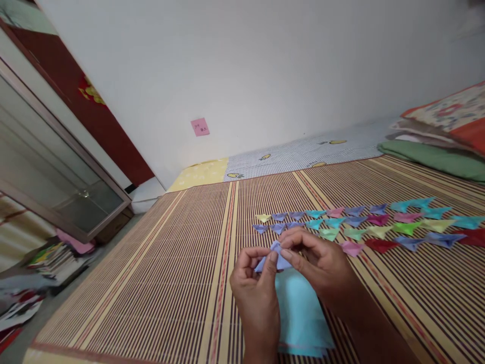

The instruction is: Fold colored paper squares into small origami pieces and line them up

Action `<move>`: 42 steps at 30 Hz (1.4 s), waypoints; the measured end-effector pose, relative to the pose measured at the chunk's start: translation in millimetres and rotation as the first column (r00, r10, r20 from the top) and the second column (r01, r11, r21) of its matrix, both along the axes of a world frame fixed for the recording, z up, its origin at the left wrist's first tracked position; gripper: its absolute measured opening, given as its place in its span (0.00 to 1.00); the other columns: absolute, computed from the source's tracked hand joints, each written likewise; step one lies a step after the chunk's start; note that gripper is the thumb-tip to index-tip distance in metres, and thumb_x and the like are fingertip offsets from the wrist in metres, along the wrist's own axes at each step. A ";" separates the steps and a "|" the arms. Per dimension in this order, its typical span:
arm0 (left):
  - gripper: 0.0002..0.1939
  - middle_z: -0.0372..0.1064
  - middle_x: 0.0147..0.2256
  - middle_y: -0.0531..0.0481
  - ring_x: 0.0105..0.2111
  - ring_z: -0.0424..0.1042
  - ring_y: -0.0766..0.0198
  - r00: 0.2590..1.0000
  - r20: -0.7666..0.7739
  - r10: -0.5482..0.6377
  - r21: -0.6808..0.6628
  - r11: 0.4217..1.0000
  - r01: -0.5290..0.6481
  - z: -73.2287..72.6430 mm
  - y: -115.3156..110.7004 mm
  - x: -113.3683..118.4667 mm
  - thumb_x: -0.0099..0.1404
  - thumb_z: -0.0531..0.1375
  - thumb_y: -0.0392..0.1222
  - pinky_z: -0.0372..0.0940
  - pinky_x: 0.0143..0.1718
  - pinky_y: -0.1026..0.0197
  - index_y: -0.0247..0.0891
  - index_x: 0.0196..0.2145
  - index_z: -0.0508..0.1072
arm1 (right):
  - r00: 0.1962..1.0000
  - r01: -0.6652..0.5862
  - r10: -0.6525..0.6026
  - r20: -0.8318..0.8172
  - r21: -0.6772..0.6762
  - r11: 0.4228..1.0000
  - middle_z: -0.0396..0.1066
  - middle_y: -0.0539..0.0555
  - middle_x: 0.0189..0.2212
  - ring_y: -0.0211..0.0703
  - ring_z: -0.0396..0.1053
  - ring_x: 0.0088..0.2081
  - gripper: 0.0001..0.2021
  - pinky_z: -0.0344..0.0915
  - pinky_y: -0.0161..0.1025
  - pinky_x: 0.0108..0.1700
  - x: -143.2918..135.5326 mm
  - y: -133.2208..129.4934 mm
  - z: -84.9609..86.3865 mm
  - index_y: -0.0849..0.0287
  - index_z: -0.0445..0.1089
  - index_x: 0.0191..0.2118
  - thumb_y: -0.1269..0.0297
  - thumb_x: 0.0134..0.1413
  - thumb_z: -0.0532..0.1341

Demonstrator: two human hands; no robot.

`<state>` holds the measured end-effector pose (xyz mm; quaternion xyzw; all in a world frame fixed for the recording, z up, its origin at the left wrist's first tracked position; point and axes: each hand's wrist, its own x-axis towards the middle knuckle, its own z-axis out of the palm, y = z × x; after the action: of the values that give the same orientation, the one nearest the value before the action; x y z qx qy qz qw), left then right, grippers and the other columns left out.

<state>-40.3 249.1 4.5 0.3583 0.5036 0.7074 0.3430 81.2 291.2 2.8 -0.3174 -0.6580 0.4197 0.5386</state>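
Observation:
Between my two hands is a small folded piece of lavender paper [282,261], pointed at the top and wide at its lower edge. My left hand [257,288] pinches it from the left, thumb in front. From the right, my right hand [318,258] pinches its upper part between thumb and fingers. Below them a stack of light blue paper [303,313] lies on the striped mat, partly covered by my hands. Just beyond my right hand, rows of small folded paper boats in many colours spread out, among them a pink one [352,247] and a yellow one [263,218].
The striped bamboo mat [170,263] covers the bed, with a checked sheet [284,162] showing along the wall. Folded bedding [428,156] is piled at the far right. A pink note [200,127] is on the wall. Books [55,260] stand low at the left, beside a glass-panelled door [56,151].

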 end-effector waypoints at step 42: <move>0.09 0.76 0.28 0.51 0.31 0.76 0.62 0.994 -0.064 -0.088 -0.015 0.996 0.087 -8.5 1.8 -2.1 0.57 0.72 0.41 0.71 0.33 0.65 0.37 0.31 0.76 | 0.991 0.070 -0.062 0.115 -0.065 0.995 0.74 0.50 0.27 0.42 0.70 0.31 0.09 0.64 0.37 0.32 3.5 0.3 1.0 0.57 0.74 0.33 0.60 0.63 0.61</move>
<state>-42.4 250.9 -3.9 0.4005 0.5026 0.6766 0.3595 84.7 291.5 3.8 -0.3809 -0.6616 0.4055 0.5028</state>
